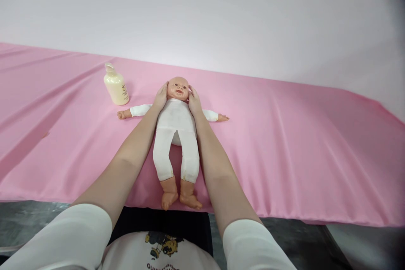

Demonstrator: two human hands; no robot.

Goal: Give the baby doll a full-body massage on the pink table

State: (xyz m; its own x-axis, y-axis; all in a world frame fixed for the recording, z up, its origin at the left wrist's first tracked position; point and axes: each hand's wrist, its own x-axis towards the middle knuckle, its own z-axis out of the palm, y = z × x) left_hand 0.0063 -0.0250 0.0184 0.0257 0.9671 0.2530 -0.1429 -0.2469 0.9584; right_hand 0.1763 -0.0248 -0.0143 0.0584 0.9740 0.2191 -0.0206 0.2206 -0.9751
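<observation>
While the left hand (160,96) and right hand (194,100) lie open, palms cupping the head of the white-suited plastic baby doll (176,130), a cream-filled translucent plastic bottle (115,85) stands left of the left hand. The pink cloth-covered table (300,143) offers bare room to the right; its near edge meets the doll's feet.

Bottle (116,86) label print too small to read. Left hand (160,98) and right hand (194,101) cover the doll's (176,122) ears and shoulders. Pink sheet (284,135) cut off at both side edges. Shirt print clipped at bottom edge.
</observation>
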